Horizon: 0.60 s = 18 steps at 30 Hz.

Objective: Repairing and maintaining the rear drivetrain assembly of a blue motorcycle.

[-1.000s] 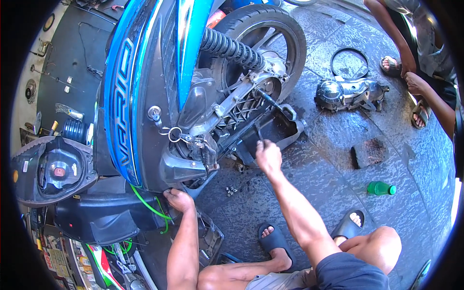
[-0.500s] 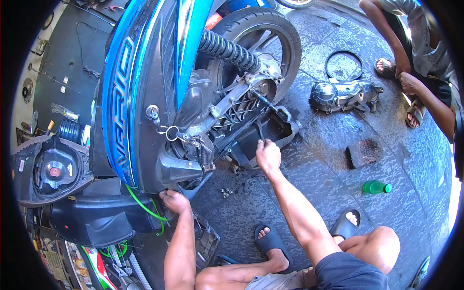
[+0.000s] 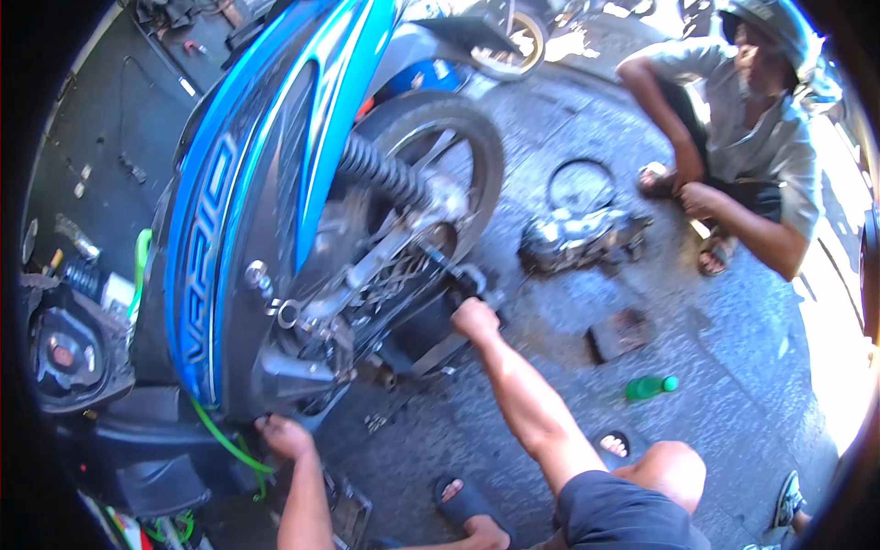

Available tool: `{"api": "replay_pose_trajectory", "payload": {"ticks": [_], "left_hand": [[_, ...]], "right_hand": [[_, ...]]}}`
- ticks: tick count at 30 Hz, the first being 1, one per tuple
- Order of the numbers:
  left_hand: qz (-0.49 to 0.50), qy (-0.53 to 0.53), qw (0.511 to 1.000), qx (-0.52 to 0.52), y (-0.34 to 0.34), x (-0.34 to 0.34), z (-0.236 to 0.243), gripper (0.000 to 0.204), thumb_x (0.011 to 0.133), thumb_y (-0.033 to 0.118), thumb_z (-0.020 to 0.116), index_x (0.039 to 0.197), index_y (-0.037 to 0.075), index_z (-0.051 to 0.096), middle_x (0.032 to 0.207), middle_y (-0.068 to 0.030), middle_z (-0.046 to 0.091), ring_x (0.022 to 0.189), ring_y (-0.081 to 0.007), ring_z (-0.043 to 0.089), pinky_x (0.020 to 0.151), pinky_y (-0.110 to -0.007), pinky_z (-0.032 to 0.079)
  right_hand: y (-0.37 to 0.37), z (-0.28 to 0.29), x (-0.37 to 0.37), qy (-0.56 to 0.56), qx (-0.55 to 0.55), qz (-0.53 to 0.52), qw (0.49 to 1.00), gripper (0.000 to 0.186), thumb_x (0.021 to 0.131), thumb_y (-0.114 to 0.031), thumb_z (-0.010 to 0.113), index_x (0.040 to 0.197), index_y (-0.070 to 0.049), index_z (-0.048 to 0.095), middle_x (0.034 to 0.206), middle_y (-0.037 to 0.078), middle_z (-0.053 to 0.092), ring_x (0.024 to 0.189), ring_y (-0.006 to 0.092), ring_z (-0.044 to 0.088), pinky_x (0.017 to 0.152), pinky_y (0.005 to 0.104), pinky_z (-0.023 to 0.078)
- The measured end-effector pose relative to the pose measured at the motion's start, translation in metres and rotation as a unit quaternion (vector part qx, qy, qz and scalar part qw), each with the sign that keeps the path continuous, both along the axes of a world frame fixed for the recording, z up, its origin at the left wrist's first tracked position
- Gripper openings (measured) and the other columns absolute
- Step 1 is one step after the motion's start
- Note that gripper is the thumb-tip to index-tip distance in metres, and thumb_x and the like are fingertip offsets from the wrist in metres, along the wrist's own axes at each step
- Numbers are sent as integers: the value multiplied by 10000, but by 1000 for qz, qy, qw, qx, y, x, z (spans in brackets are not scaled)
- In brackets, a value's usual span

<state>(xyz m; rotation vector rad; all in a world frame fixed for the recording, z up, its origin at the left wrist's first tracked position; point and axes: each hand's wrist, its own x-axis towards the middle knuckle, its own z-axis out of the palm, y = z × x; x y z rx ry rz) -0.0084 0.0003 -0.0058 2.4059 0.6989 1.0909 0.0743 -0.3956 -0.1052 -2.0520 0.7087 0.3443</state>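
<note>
A blue and black scooter (image 3: 206, 247), with panels off, leans across the left of the head view. My left hand (image 3: 289, 437) is closed at the lower edge of its dark body panel (image 3: 234, 390), fingertips partly hidden. Further right, my right hand (image 3: 475, 318) is curled round the right end of a black plastic housing (image 3: 426, 332) beneath the swingarm. Motion smears the picture, so the exact grip is unclear. Above that hand a metal axle shaft (image 3: 438, 258) sticks out beside the rear wheel (image 3: 486, 156). A black coil spring shock absorber (image 3: 385, 172) runs up from there.
On the dark floor lie a metal engine cover (image 3: 582, 240), a black belt (image 3: 582, 183), a dark block (image 3: 621, 335), a green bottle (image 3: 651, 387) and small bolts (image 3: 374, 422). A helmeted person (image 3: 752, 147) squats at right. A green hose (image 3: 229, 438) hangs near my left hand.
My right hand has shifted right along the black housing to its end. My left hand keeps its place at the panel edge. The view has swung, showing more of the squatting person.
</note>
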Motion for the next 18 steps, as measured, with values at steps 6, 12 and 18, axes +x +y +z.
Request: {"api": "replay_pose_trajectory", "payload": {"ticks": [6,12,18], "left_hand": [[32,28,999,6,-4,1,-6,331,889,216,393,1077,-22,524,954,-292,624,865,-495,576,736,-564,421],[17,19,1000,1,1,5,-11,367,879,208,420,1124,-45,525,1001,-303,607,910,-474,572,787,-528,424],[32,14,999,-15,8,11,-15,347,889,215,439,1118,-27,535,1044,-275,610,957,-441,581,825,-493,440]], "right_hand": [[-19,-23,-8,-71,-45,-6,996,291,795,-219,560,951,-12,693,1023,213,671,982,379,645,841,461,517],[-7,-6,-58,-140,-51,-145,978,417,855,-322,562,1170,-50,551,990,269,648,935,448,622,838,517,489],[-5,-29,-147,-129,-14,-213,968,402,843,-336,587,1158,-90,633,1079,219,642,1027,410,594,906,450,468]]}}
